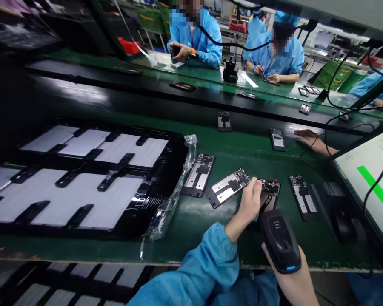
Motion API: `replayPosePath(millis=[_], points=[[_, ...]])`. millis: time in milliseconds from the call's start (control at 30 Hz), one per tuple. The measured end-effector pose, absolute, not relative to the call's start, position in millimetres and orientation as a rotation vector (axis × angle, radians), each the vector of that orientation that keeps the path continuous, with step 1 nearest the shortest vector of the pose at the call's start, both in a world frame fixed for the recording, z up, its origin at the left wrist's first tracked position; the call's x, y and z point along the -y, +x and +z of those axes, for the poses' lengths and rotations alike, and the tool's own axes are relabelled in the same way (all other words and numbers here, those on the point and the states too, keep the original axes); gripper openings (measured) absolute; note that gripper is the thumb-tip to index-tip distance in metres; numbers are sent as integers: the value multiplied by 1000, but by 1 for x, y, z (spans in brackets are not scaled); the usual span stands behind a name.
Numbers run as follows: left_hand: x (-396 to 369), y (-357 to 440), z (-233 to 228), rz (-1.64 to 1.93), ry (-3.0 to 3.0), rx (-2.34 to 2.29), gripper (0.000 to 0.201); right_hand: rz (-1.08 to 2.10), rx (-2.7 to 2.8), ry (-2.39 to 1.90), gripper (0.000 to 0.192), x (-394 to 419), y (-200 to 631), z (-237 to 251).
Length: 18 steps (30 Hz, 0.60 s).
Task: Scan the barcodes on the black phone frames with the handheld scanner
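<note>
Two stacked black trays (166,178) of pale rectangular panels fill the left of the frame, with crumpled clear plastic (178,187) hanging off their right edge. Just right of that, on the green bench (210,212), lies one phone frame (198,174), then a second frame (228,187) set at a slant near the centre. The left hand (250,199), reaching out of a blue sleeve (207,259) at lower centre, has its fingers curled down onto a third frame (270,193), gripping its near-left edge; that frame touches the second at its corner. Below and right of it, the right hand (298,280) is wrapped around a black scanner (279,240), its head aimed toward the held frame. Further right lies a fourth frame (301,197), then a black mouse (343,225) and a lit screen (370,178) with a green stripe at the right edge. Above the screen, another person's hand (309,138) rests flat by a frame (277,139) on the belt. Across the top, people in blue coats sit at the far bench.
</note>
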State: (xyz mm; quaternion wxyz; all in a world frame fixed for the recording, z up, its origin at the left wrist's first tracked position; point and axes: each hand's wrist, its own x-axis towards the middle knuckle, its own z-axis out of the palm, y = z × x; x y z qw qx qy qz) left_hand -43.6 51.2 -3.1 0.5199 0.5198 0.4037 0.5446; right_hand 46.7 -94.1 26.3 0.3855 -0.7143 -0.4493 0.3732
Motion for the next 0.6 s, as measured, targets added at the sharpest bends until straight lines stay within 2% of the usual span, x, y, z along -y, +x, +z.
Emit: replayPosePath(millis=[67,167,333,600], points=[[-49,-45,-3,1303,1278,-1009,33,918,1159,-1775,17,91,42,35],[-48,-45,-4,1239,1297,-1072,22,831,1144,-1784,8,79,30,47],[-47,-46,-2,1232,1248,-1065,21,873,1109,-1874,17,67,20,58],[-42,-50,1,1275,1378,-1057,27,911,1076,-1839,24,95,44,37]])
